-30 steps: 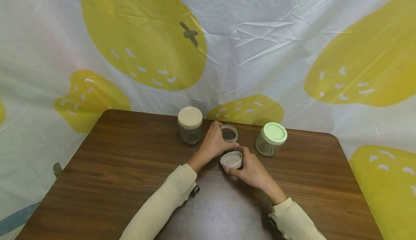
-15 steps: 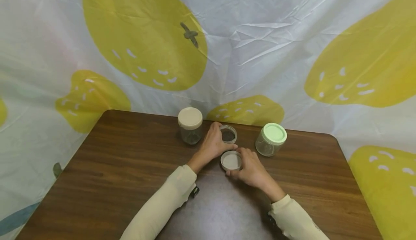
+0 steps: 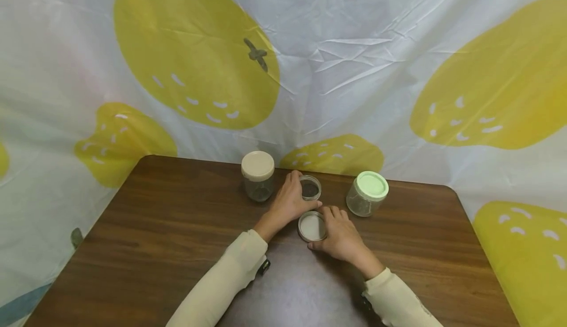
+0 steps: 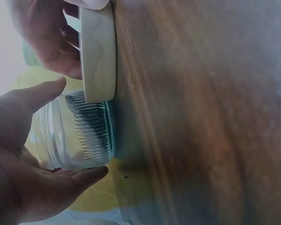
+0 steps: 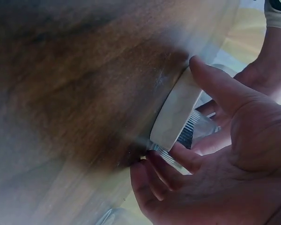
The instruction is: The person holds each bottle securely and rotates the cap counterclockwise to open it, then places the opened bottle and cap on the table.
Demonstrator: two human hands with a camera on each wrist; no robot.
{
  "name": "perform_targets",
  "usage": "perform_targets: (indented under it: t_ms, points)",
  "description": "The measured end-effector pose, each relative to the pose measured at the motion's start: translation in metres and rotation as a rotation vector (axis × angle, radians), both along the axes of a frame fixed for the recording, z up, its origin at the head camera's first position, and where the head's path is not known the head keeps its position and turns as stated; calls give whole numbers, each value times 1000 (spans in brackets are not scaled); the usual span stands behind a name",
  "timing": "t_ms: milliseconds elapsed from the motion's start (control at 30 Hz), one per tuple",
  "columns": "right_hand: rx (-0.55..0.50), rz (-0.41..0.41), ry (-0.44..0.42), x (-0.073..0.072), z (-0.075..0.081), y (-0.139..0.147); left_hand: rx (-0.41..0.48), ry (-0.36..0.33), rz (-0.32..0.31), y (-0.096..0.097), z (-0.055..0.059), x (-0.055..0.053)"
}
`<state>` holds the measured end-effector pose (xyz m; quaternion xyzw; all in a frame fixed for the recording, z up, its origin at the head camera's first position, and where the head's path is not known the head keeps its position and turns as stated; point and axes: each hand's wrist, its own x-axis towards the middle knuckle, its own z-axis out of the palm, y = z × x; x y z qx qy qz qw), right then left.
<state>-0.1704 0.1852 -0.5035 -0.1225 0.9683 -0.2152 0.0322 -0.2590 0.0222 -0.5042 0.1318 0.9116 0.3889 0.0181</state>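
Note:
A small clear glass jar (image 3: 311, 197) stands without a lid near the back of the table, something dark inside its ribbed lower part (image 4: 91, 126). My left hand (image 3: 289, 199) holds it from the left, thumb on the near side and fingers round the far side. Just in front of the jar lies a cream lid (image 3: 312, 226), its hollow side up, flat on the wood. My right hand (image 3: 343, 236) grips this lid by its rim from the right, the thumb at one edge and fingers at the other, as the right wrist view shows.
To the left of the open jar stands a taller clear jar with a beige lid (image 3: 258, 165). On the right is a clear jar with a mint-green lid (image 3: 372, 185). A white cloth with yellow fruit print (image 3: 345, 90) hangs behind the brown wooden table (image 3: 177, 228).
The right hand has lowered the tilted lid so it lies flat, a little nearer the person. The left hand keeps its hold on the jar.

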Motion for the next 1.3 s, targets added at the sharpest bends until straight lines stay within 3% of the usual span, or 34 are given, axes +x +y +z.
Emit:
perform_targets:
  t_ms: [300, 500, 600, 800, 900, 1033, 1300]
  points:
    - [-96, 27, -30, 8, 0, 10, -67, 18, 29, 4, 2, 5]
    - [-152, 12, -38, 30, 7, 22, -59, 93, 45, 9, 3, 12]
    - [-150, -31, -5, 44, 13, 29, -47, 198, 37, 14, 7, 17]
    - [-126, -256, 67, 63, 30, 47, 25, 545, -22, 26, 17, 21]
    - [-142, -347, 84, 67, 36, 59, 51, 646, -49, 37, 20, 25]
    - [-173, -412, 131, 70, 40, 70, 111, 680, -99, 50, 22, 30]
    - [-282, -496, 229, 69, 42, 80, 275, 597, -219, 68, 23, 38]
